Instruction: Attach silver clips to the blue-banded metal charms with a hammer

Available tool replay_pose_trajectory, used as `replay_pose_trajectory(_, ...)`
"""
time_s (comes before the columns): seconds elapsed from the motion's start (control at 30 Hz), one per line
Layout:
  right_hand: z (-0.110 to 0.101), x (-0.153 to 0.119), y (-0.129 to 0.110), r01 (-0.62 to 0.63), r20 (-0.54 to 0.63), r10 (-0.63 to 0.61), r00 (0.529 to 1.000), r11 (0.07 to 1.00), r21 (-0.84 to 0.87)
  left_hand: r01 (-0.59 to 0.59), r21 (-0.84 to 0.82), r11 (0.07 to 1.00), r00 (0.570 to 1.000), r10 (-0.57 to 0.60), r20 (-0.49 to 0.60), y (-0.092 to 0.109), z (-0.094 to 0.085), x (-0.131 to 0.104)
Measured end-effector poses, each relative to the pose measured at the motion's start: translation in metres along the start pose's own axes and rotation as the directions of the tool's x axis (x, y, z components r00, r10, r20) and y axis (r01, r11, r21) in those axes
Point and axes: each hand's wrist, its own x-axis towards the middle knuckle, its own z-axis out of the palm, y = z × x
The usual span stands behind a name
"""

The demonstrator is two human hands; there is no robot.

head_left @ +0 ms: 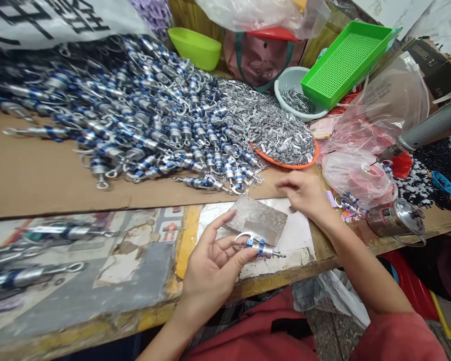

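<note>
My left hand [212, 268] pinches a small silver cylindrical metal fitting with blue bands [263, 247] between thumb and fingers. A curved white-silver lever shows at its fingertip end, and a small metal eye points to the right. Under the fitting lies a grey metal block [261, 215] on a pale sheet [300, 240]. My right hand [304, 195] is closed, its fingers curled together just in front of an orange basket [285, 165]; whatever they hold, if anything, is hidden. Small flat metal links with holes [274, 133] are heaped in and around that basket.
A large pile of similar blue-banded fittings [146, 120] covers the cardboard at left. Behind stand a lime bowl [195, 50], a pale blue bowl [285, 82] of metal pins and a green tray [346, 65]. On the right are a metal mug [391, 220] and a grey tool [432, 130].
</note>
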Motion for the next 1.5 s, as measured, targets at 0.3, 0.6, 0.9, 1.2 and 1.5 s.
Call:
replay_pose_trajectory(0.3,0.006,-0.059,-0.035,0.474,-0.300,-0.399,0.867,0.847,0.241,-0.006,-0.088,0.996,1.000,0.007,0.006,0.001,0.003,0.000)
replay_pose_trajectory(0.6,0.007,-0.059,-0.051,0.504,-0.167,-0.511,0.844,0.860,-0.083,0.000,-0.087,0.996,1.000,0.002,0.021,0.003,0.003,0.000)
replay_pose_trajectory(0.9,0.003,-0.093,-0.010,0.228,-0.219,-0.243,0.945,0.969,-0.095,0.012,-0.064,0.998,0.999,-0.015,-0.043,0.001,0.004,-0.001)
replay_pose_trajectory(1.2,0.002,-0.126,0.038,-0.217,-0.136,0.206,0.969,0.973,-0.072,-0.037,-0.039,0.999,0.997,0.035,-0.068,-0.008,0.001,0.002)
replay_pose_trajectory(1.5,-0.030,-0.114,-0.029,0.290,-0.075,-0.293,0.953,0.956,-0.050,-0.031,-0.036,0.999,0.996,0.028,-0.086,0.000,0.005,-0.002)
